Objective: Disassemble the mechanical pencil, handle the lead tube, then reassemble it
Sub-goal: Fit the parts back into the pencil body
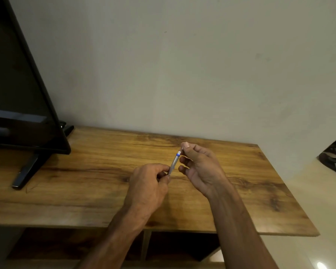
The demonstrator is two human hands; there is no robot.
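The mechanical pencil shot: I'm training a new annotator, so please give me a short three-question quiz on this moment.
1. True or false: the mechanical pencil lies flat on the wooden table.
2. Which hand grips the pencil's lower end? A) left hand B) right hand
3. Fill in: the right hand's fingers are at the pencil's white and ____ top end.

Key: 1 false, both hands hold it tilted above the table; 2 A; 3 blue.
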